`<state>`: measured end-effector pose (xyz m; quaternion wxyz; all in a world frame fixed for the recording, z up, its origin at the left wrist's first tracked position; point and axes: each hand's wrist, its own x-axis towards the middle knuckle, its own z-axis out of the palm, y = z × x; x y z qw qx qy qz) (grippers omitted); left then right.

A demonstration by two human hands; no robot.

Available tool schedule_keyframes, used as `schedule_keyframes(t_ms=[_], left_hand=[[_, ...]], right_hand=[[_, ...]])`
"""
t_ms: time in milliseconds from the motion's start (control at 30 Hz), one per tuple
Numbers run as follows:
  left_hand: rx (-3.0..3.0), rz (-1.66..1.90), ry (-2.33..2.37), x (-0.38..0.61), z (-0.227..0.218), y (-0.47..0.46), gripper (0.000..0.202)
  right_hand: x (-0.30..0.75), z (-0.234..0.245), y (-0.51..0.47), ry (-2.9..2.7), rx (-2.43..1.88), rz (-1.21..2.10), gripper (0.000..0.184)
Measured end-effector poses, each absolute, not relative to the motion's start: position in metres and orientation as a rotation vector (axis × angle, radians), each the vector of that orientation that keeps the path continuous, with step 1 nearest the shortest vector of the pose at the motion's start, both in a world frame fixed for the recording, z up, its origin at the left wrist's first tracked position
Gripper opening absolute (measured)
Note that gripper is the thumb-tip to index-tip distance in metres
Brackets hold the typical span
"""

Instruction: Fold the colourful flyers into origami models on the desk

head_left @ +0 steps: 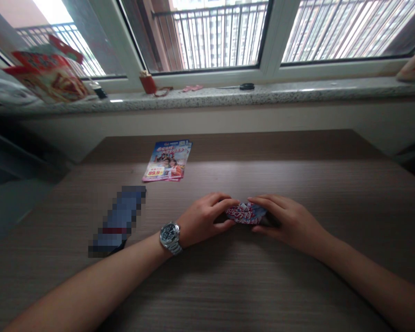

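A small folded piece of printed paper (246, 214), patterned in red, white and blue, sits between my hands just above or on the wooden table (207, 286). My left hand (207, 216) pinches its left end between thumb and fingers; a metal wristwatch (170, 236) is on that wrist. At the paper's right end, my right hand (285, 220) has its fingers along the top and its thumb low in front, closed on it. The finer folds of the paper are too small to make out.
Several flyers (168, 160) lie stacked at the back left of the table. A blurred-out phone-like dark object (119, 221) lies near my left forearm. On the stone windowsill (207, 97) are a red food bag (53, 76), a small red case (147, 83) and a black-handled tool (246, 86).
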<state>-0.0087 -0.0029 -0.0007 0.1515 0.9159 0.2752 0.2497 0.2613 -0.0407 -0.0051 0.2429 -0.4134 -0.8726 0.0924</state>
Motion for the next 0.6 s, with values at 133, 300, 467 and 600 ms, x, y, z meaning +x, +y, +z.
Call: schedule_keyframes(t_ms=[133,300,467,600], left_hand=[[2.657,0.764,0.755,-0.0092,-0.0019,-0.0032,0.039],[2.685,0.807,0.736,-0.0086,-0.0014,-0.0034,0.039],[2.705,0.821,0.72,-0.009,-0.0003,-0.0036,0.037],[2.727,0.811,0.722,-0.0094,-0.0001,-0.0038,0.038]], right_hand=[[0.2613,-0.0055,-0.041,-2.392,-1.102,0.205,0.044],[0.2624,-0.0054,-0.0421,-2.403,-1.086,0.163,0.036],[0.2626,-0.0024,-0.0422,-2.425,-1.054,0.105,0.032],[0.2611,-0.0009,-0.0418,-2.416,-1.036,0.069,0.031]])
